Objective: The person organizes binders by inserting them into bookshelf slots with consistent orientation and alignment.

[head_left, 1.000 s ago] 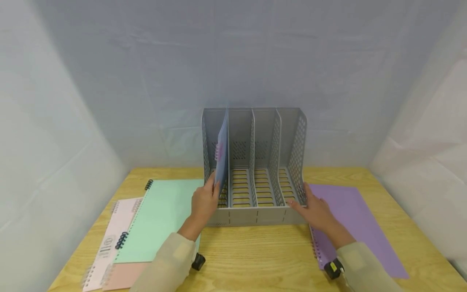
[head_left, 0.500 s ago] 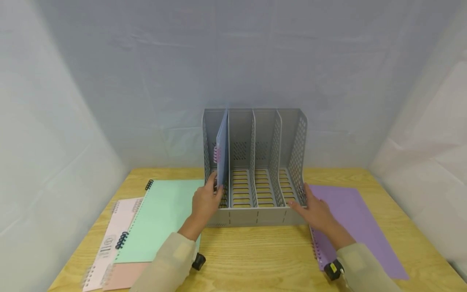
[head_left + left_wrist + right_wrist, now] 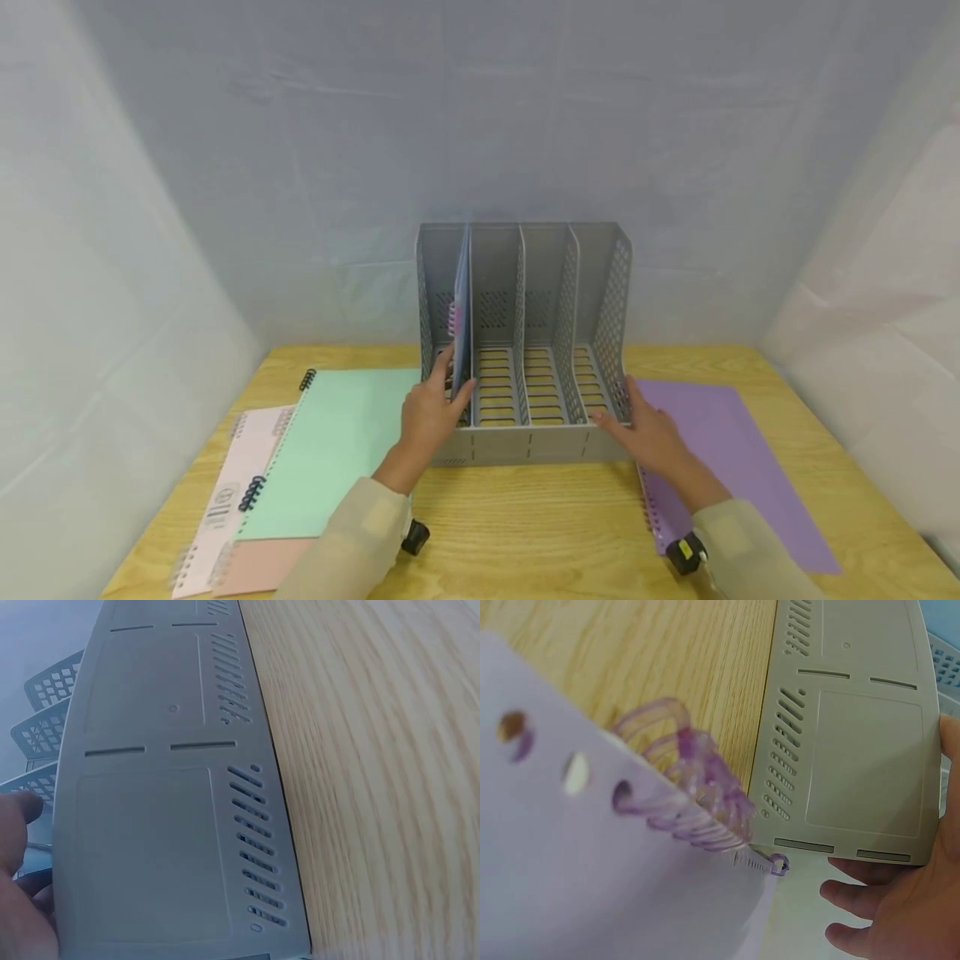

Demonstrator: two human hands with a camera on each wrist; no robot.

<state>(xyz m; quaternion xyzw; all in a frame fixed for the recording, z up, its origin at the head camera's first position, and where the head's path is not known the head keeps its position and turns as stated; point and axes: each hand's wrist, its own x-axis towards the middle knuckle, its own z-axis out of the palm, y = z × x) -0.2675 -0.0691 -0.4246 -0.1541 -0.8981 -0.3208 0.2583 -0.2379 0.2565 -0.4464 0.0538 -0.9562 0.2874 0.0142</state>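
In the head view, the blue notebook (image 3: 462, 321) stands up on its edge in the far-left slot (image 3: 438, 262) of the grey rack (image 3: 528, 446), close to the first divider (image 3: 471, 367); the left hand (image 3: 430, 412) is at its near side, thumb and pointing finger spread apart like a V, and I cannot tell how firmly they touch it; the right hand (image 3: 652, 433) grips the rack's near right corner, thumb over the front wall, fingers on the outside. The notebook looks thin and light, so it should be easy to move; its cover seems smooth and may slip and bend a bit, so a flat pinch near the middle of the near edge seems best; the pink rings (image 3: 452, 319) could catch, so keep fingers off them.

In the left wrist view, the left thumb and a finger are behind the rack's front wall; the notebook is hard to make out.

In the right wrist view, the right hand wraps the rack's end; the rack looks like stiff, light plastic, and the purple notebook (image 3: 592, 870) is nearby.
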